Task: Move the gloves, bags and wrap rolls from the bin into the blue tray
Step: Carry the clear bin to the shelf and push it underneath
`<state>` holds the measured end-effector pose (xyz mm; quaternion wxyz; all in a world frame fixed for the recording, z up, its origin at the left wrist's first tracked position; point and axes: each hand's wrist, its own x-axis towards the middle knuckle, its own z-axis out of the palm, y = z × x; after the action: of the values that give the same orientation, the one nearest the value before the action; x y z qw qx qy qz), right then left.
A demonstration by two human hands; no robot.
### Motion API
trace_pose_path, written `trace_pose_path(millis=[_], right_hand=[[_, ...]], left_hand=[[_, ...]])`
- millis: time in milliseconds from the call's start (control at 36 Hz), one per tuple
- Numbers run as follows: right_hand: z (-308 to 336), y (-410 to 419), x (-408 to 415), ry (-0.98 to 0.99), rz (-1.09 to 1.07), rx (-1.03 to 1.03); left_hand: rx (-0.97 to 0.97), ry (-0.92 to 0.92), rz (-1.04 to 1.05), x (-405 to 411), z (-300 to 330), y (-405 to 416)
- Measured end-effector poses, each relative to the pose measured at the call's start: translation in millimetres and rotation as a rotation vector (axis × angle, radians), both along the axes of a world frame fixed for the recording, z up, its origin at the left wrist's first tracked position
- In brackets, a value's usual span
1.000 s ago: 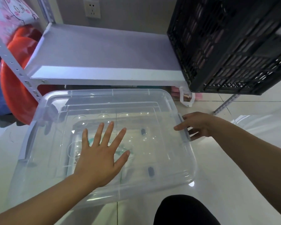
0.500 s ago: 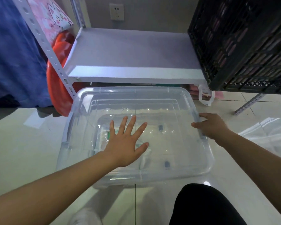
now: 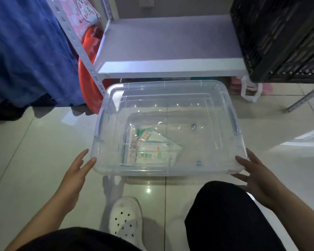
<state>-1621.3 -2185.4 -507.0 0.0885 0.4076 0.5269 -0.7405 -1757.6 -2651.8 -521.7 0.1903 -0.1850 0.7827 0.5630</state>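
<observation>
A clear plastic bin (image 3: pixel 225 98) with its transparent lid on sits on the tiled floor in front of me. Through the lid I see white packets with green and orange print (image 3: pixel 152 145) lying in the bin's left half. My left hand (image 3: pixel 76 171) is open at the bin's near left corner, fingertips touching the lid's edge. My right hand (image 3: pixel 257 176) is open at the near right corner, fingers against the rim. No blue tray is in view.
A white metal shelf (image 3: pixel 170 51) stands just behind the bin, with a black slatted crate (image 3: pixel 279 38) on its right end. A red basin (image 3: pixel 89 69) and blue cloth (image 3: pixel 25 51) lie to the left. My knees and a white shoe (image 3: pixel 125 220) are below.
Both hands left the lid's top and right side and came down to the bin's two near corners. The view has pulled back, so the packets inside now show.
</observation>
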Motion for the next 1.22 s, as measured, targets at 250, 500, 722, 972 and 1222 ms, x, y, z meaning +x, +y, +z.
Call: trace_pose_path(millis=[250,500,722,972,1222], right_hand=[[-10,-11,-3,0.143,-0.146,-0.191],[25,-17,-10,0.186,-0.238,-0.157],[96,-10,8,0.394,-0.171,-0.105],[168,-1,-12,0.548,-0.215,-0.064],[198,5,-6,0.649,-0.123,-0.067]], left_hand=[[0.622,-0.13,0.059,7,-19,9],[0.676,-0.139,0.069,15,5,3],[0.673,-0.04,-0.085,5,71,-6],[0.758,0.133,-0.152,-25,153,15],[0.843,0.134,-0.273,-35,177,9]])
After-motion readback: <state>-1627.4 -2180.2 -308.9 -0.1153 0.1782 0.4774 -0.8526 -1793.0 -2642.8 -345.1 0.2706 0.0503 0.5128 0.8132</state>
